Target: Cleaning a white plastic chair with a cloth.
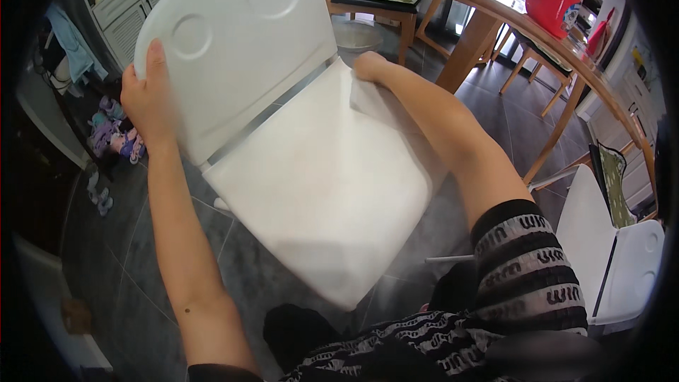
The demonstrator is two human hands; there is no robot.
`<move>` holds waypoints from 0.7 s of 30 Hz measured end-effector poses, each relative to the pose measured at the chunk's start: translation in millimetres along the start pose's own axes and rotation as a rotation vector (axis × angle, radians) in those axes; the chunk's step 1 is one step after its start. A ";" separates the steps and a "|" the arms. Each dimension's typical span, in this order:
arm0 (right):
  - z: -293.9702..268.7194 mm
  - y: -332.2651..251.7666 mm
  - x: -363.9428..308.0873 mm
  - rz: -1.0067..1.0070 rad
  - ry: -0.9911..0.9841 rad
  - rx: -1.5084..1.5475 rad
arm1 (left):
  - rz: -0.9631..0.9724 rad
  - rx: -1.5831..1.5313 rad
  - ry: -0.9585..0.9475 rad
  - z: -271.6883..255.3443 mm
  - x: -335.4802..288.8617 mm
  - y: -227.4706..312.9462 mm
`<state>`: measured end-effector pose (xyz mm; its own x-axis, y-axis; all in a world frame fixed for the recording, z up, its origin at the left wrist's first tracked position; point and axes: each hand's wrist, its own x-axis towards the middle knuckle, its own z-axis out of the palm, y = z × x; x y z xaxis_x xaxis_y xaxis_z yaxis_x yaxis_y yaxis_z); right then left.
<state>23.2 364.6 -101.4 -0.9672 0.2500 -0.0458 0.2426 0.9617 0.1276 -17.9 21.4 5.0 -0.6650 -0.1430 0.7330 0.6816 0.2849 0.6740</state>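
Gripping the rim of a white chair (304, 141), the left hand (148, 102) lays its thumb on the front of the backrest (244, 64), with the other fingers mostly hidden behind the edge; the panel appears clamped between them. The chair tilts between the two hands, its seat (311, 205) spreading from just below the right fingers toward the body. The right hand (369, 67) is curled at the seat's rear right corner, beside a pale flap (378, 102) hanging just under its fingers. I cannot tell whether these are clamped on the flap, on the seat's rim or merely pressed against it.

The shell looks like moulded plastic: probably light for its bulk, stiff, smooth enough to slip under a dry palm, and not fragile. The narrow gap between backrest and seat suggests a hinge that might fold, so the firmest hold would likely be the rounded rim, thumb in front and fingers behind, clear of that gap.

The left forearm (184, 240) rises nearly straight, wrist only slightly bent. The right forearm (445, 124) slants inward from a bent elbow, its knuckles turned up. Beyond the right fingers, near them, stands a grey bowl (357, 37); farther right, a wooden surface (488, 3) carries a red bottle (555, 0).
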 end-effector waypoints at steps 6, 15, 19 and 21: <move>-5.0 17.1 -81.4 -0.238 0.185 0.075 | 0.089 0.128 0.054 0.2 7.0 -9.5; 15.5 8.3 -237.0 0.195 0.525 0.456 | -0.009 0.091 0.014 2.3 3.8 2.6; -6.7 31.8 -195.1 0.271 0.223 0.552 | -0.006 0.129 0.028 1.7 -0.2 7.5; -11.0 40.4 -188.1 0.332 -0.047 1.093 | -0.042 0.101 0.011 0.8 0.4 6.4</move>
<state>214.1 355.1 -76.7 -0.8448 0.4919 -0.2105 0.4439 0.4245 -0.7892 -14.1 23.9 9.5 -0.6886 -0.1668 0.7057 0.6185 0.3729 0.6916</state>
